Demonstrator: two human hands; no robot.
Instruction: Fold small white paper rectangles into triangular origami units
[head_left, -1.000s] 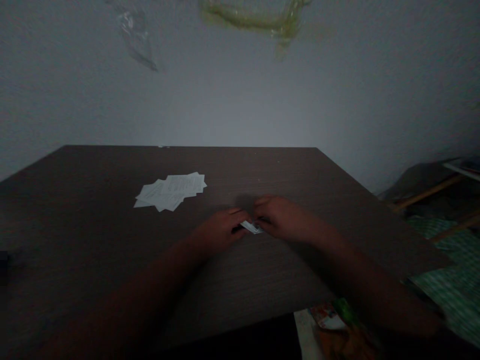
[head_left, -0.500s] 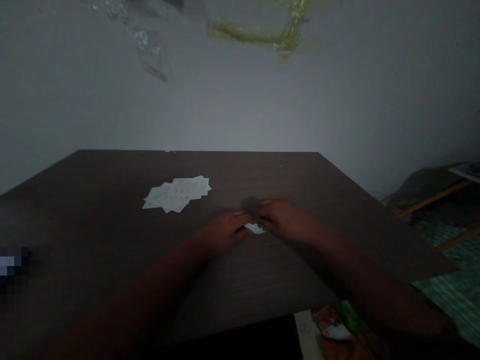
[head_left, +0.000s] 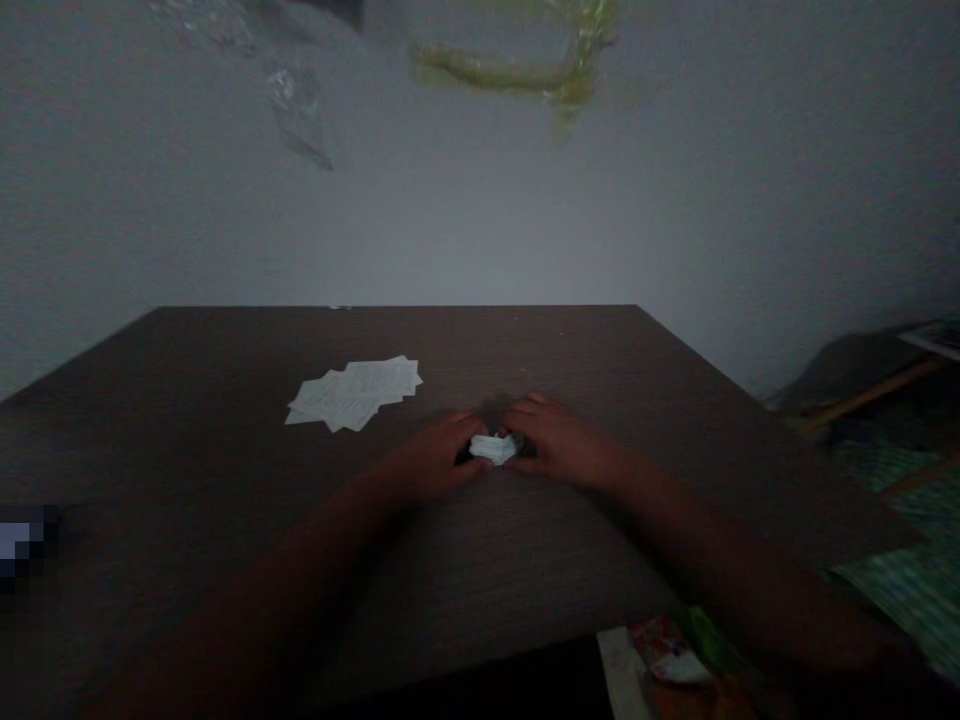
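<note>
A small piece of white paper (head_left: 495, 449), folded or crumpled, lies low over the dark table between my two hands. My left hand (head_left: 448, 452) grips its left end, thumb at the near side and fingers at the far side. On the right end, my right hand (head_left: 551, 437) closes in the same way. Beyond my left hand, several printed white sheets (head_left: 356, 392) lie spread and overlapping on the table. The dim light hides the fine detail of the paper between my fingers.
The brown table (head_left: 225, 530) reaches back to a grey wall (head_left: 480, 220) with yellowish tape (head_left: 495, 75) on it. A blurred-out object (head_left: 19, 540) sits at the left edge. Colourful packets (head_left: 667, 645) lie below the table's near edge. Green checked cloth (head_left: 907, 590) shows at right.
My hands have shifted slightly left and opened a little around the paper, so more of it shows between them. The spread sheets stay in place.
</note>
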